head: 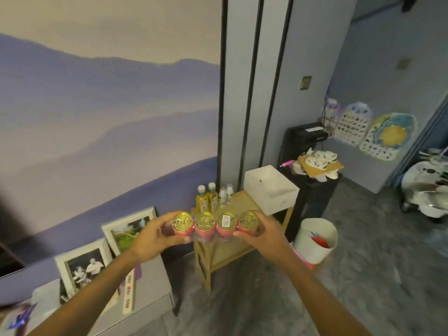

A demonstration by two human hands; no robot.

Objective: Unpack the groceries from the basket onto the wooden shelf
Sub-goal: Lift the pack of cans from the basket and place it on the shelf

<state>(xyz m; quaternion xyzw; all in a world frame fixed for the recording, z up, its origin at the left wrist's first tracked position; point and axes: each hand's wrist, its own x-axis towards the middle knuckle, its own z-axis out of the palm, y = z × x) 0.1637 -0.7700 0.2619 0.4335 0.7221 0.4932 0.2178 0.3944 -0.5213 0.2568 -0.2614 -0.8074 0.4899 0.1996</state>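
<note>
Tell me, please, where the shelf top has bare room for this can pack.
The shelf top is bare in the middle, between the bottles at its back left and the white box on its right end. The front edge is hidden behind the can pack, held by both hands.

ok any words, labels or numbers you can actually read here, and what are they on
None can be read.
White sticker on the third can lid of the can pack: print too small.
Embossed gold lids: blurred.
Bottles on the wooden shelf: labels blurred.
Wall posters: only tiny pictures, no legible text.
</note>
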